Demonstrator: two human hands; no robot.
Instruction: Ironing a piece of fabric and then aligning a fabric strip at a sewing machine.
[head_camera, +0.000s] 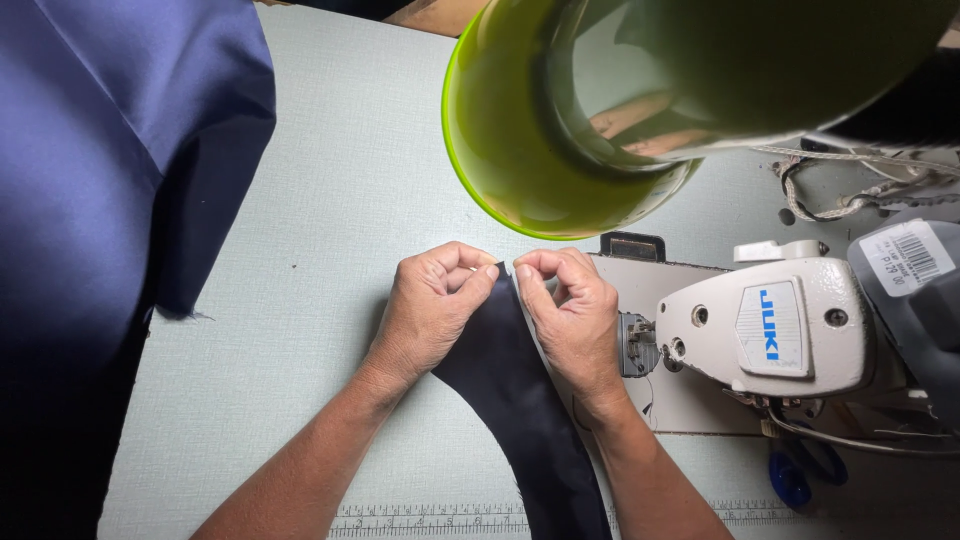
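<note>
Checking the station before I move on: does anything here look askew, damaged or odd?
Nothing looks damaged or spilled. Both hands, left and right, pinch the top edge of a dark strip. The blue fabric has a slightly frayed corner; the green lamp shade hangs close to the camera.

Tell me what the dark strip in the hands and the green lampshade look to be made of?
The dark navy strip, pinched by the left hand and right hand, looks like thin woven fabric: it curves limply and frays at the edge. The green lampshade seems translucent glossy plastic, perhaps glass: light glows through its rim.
</note>
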